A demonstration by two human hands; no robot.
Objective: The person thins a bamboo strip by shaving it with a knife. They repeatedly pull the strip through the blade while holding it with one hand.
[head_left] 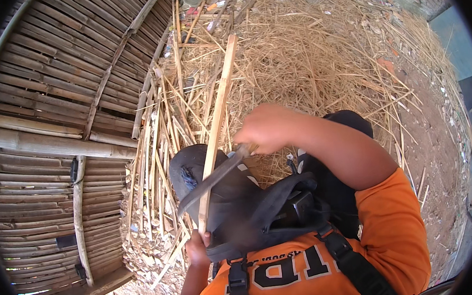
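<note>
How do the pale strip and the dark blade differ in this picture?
Colour: the pale strip is light yellow-brown; the dark blade is dark grey.
Length: the pale strip looks clearly longer than the dark blade.
Pose: the pale strip slants steeply, its lower end in the left hand; the dark blade crosses it at a flatter slant from the right hand.
Both are narrow and hand-held.

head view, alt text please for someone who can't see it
A person's right hand holds a knife across a long wooden strip, which the left hand grips near its lower end. Loose strips and straw-like scraps lie on the ground beside a slatted wall.
</note>
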